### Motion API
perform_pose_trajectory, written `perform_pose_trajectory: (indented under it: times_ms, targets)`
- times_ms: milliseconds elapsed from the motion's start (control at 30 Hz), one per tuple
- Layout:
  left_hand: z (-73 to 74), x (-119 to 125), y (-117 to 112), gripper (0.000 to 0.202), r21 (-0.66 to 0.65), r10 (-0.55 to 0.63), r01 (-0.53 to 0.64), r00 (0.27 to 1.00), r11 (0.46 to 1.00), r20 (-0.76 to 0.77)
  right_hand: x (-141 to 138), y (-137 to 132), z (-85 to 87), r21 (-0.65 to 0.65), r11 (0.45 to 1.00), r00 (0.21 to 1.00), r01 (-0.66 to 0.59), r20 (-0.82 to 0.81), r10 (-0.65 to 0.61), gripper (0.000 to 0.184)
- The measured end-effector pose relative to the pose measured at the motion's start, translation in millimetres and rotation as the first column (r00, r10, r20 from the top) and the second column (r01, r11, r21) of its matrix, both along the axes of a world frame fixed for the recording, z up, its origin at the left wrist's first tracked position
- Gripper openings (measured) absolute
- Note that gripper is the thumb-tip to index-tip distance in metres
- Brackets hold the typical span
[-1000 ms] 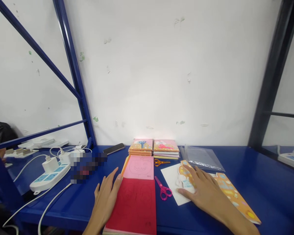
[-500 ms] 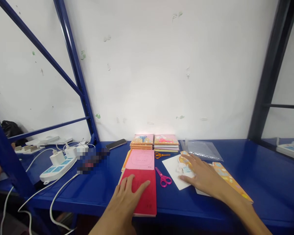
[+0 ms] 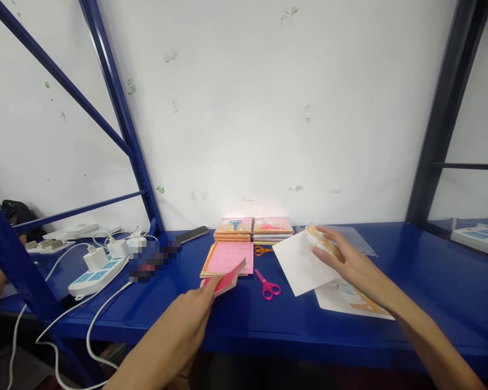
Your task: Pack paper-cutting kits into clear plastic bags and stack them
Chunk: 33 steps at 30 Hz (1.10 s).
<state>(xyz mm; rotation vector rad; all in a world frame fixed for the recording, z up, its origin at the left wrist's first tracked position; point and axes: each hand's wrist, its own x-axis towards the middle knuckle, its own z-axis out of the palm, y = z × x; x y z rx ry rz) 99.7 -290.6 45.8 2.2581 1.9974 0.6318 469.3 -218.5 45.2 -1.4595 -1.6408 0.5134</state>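
My left hand (image 3: pixel 189 317) is closed on a stack of red paper (image 3: pixel 230 278), lifted and tilted so its edge faces me. Just behind it lies a stack of pink printed paper (image 3: pixel 230 257) with yellow and orange sheets under it. My right hand (image 3: pixel 347 257) is closed on a folded white card (image 3: pixel 303 265) with an orange printed side, raised at an angle; the fingers partly cover the print. Beneath it rests another printed white card (image 3: pixel 337 300). Pink scissors (image 3: pixel 268 287) lie between my hands, and orange scissors (image 3: pixel 262 250) sit farther back.
Two piles of packed paper sets (image 3: pixel 233 226) stand against the wall, with scissors on top. A clear plastic bag (image 3: pixel 355 241) lies behind my right hand. To the left are a phone (image 3: pixel 192 234), a power strip (image 3: pixel 100 276) and white cables on the blue table (image 3: pixel 284 325).
My left hand has taken hold of the red paper stack and tilted it up toward me. My right hand has lifted the white card off the table.
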Motion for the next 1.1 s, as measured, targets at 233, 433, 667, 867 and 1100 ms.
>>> perform_pose_trajectory:
  times_ms: [233, 433, 667, 867, 1100]
  targets:
    - [13.9, 1, 11, 0.063, 0.256, -0.109, 0.126, 0.991, 0.959, -0.078, -24, -11, 11.1, -0.067, 0.989, 0.978, -0.134, -0.173, 0.121, 0.073]
    - [-30.3, 72, 14, 0.061, 0.488, -0.120, 0.356, 0.885, 0.797, -0.449, -41, -23, 14.7, -0.146, 0.968, 0.953, -0.205, -0.254, 0.164, 0.074]
    - [-92.0, 118, 12, 0.046, 0.378, -0.149, 0.426, 0.801, 0.822, -0.579, -30, -9, -2.8, -0.385, 0.820, 0.846, -0.424, -0.491, 0.206, 0.085]
    - [-74.5, 122, 5, 0.051, 0.265, -0.195, 0.310, 0.903, 0.913, -0.384, -34, 2, -11.4, -0.440, 0.789, 0.848, -0.429, -0.496, 0.184, 0.083]
    - [-43.0, 111, -1, 0.038, 0.022, -0.298, 0.297, 0.949, 0.955, 0.103, -43, 6, -19.3, -0.384, 0.798, 0.831, -0.464, -0.500, 0.243, 0.096]
